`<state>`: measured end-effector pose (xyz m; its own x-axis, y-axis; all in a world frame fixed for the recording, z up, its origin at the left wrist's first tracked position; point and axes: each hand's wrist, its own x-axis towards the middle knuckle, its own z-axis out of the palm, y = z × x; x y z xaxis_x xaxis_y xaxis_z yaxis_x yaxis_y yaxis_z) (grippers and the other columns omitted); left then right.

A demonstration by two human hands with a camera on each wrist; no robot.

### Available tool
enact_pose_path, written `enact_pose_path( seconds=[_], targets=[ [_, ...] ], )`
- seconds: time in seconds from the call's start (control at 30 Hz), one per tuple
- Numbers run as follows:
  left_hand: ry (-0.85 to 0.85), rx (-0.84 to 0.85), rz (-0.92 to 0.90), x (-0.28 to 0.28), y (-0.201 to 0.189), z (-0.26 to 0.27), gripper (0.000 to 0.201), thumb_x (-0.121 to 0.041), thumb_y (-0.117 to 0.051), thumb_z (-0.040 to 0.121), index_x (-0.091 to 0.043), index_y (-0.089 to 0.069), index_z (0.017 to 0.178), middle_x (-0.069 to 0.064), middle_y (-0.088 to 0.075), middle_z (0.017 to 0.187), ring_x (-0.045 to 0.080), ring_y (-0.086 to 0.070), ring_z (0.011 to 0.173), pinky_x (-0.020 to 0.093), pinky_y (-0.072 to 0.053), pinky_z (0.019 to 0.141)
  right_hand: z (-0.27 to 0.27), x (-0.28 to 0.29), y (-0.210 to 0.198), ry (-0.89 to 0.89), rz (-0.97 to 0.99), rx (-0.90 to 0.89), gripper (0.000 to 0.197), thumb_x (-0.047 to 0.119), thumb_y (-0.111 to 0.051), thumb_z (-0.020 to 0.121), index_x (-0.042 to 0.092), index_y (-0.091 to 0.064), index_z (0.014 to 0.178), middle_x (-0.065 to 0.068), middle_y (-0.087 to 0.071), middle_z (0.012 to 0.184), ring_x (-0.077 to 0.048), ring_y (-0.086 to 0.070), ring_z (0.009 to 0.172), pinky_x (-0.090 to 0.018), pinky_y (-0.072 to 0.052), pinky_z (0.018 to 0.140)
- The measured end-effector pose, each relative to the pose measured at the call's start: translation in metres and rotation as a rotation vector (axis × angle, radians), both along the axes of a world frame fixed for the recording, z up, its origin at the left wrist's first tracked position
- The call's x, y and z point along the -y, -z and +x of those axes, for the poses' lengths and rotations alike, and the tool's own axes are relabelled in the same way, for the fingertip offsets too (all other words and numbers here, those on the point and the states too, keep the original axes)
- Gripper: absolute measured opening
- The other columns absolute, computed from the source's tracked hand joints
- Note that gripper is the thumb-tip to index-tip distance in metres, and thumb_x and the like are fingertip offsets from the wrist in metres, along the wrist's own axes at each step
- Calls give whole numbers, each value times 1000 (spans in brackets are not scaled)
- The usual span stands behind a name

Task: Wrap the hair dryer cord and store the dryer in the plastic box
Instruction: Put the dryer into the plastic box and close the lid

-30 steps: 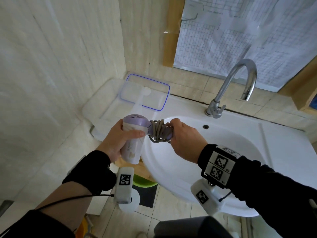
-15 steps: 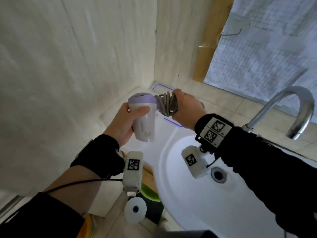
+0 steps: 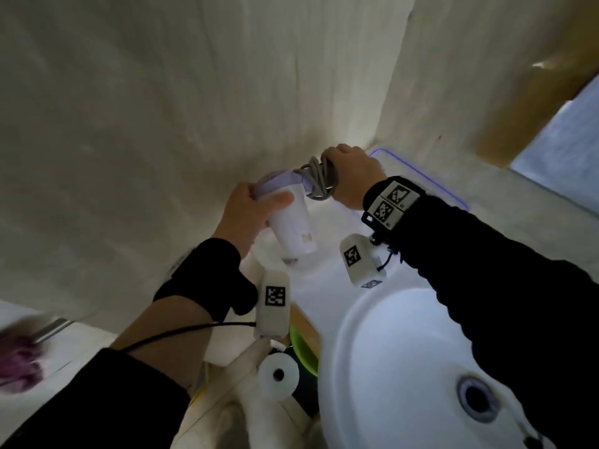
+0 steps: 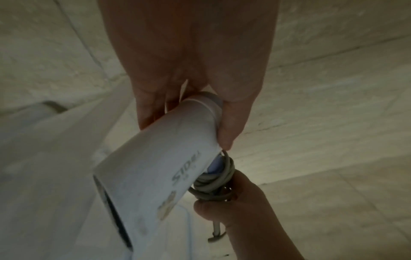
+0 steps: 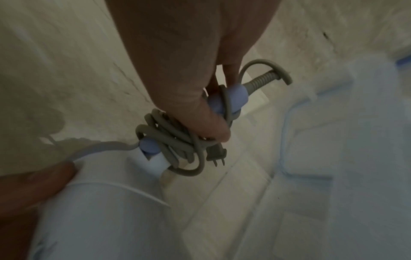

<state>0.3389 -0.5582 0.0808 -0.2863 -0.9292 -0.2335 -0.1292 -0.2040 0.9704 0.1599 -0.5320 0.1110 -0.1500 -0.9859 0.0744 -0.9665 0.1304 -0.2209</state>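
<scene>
A white and lilac hair dryer is held in the air near the wall corner, its barrel pointing down toward me. My left hand grips its rounded back end. The grey cord is coiled around the lilac handle, and my right hand grips handle and coils together. The plug sticks out of the bundle below my right thumb. The clear plastic box with a blue rim lies on the counter in the corner, mostly hidden behind my right wrist.
A white washbasin with its drain fills the lower right. Tiled walls close in on the left and behind. A white paper roll and a green bowl sit below the counter edge. A window opening shows at the far right.
Both hands have carried the dryer up and back toward the corner over the box. My head has turned left, so the faucet is out of view. Both grips are unchanged.
</scene>
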Motion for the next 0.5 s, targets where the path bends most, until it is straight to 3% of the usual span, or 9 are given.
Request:
enact_pose_path(
  seconds=[0.07, 0.1, 0.17, 0.2, 0.23, 0.3, 0.37, 0.5],
  targets=[
    [7, 134, -36, 3, 1, 0, 71, -44, -75, 52, -6, -59, 110, 15, -67, 111, 28, -67, 98, 45, -57, 84, -1, 12, 7, -18, 50, 53, 33, 10, -54, 78, 8, -52, 111, -14, -54, 116, -35, -52, 107, -38, -40, 81],
    [20, 217, -76, 3, 0, 0, 60, -44, -74, 58, -10, -56, 104, 9, -66, 105, 25, -66, 94, 39, -57, 82, -2, 16, 7, -30, 77, 65, 34, 9, -54, 78, 8, -53, 112, -15, -55, 116, -36, -52, 107, -38, -40, 81],
    [43, 420, -194, 1, 0, -1, 41, -42, -69, 74, -13, -51, 99, -4, -57, 87, 12, -57, 77, 14, -47, 62, -5, 21, 6, -54, 129, 63, 37, 6, -56, 75, 6, -53, 111, -16, -54, 115, -37, -53, 106, -37, -39, 80],
    [48, 505, -243, -2, -3, -2, 39, -42, -66, 77, -12, -52, 99, -5, -55, 84, 12, -54, 74, 13, -42, 56, -7, 22, 6, -63, 150, 58, 37, 5, -57, 74, 5, -53, 110, -17, -54, 115, -37, -53, 105, -36, -39, 78],
    [53, 561, -278, -6, -3, -2, 41, -43, -64, 77, -10, -54, 100, -2, -57, 87, 17, -55, 78, 17, -42, 59, -7, 22, 6, -74, 172, 48, 36, 5, -58, 74, 5, -53, 109, -17, -54, 114, -37, -54, 104, -34, -37, 76],
    [60, 666, -343, -11, -3, -3, 47, -47, -61, 74, -10, -58, 103, 6, -63, 100, 29, -57, 99, 32, -46, 80, -4, 20, 9, -114, 236, 9, 34, 7, -59, 74, 5, -53, 107, -16, -54, 112, -36, -54, 102, -34, -39, 75],
    [71, 743, -336, -13, -5, -7, 44, -46, -60, 76, -18, -58, 110, 6, -62, 113, 32, -49, 115, 38, -39, 95, 0, 19, 11, -161, 301, -18, 33, 10, -61, 74, 6, -54, 106, -15, -54, 111, -36, -55, 101, -38, -45, 80],
    [24, 669, -291, -15, -6, -10, 46, -47, -54, 69, -29, -58, 111, 1, -61, 117, 27, -45, 119, 33, -33, 91, 6, 22, 12, -200, 355, -6, 35, 11, -61, 75, 4, -53, 109, -17, -54, 113, -36, -55, 101, -36, -42, 81]
  ],
)
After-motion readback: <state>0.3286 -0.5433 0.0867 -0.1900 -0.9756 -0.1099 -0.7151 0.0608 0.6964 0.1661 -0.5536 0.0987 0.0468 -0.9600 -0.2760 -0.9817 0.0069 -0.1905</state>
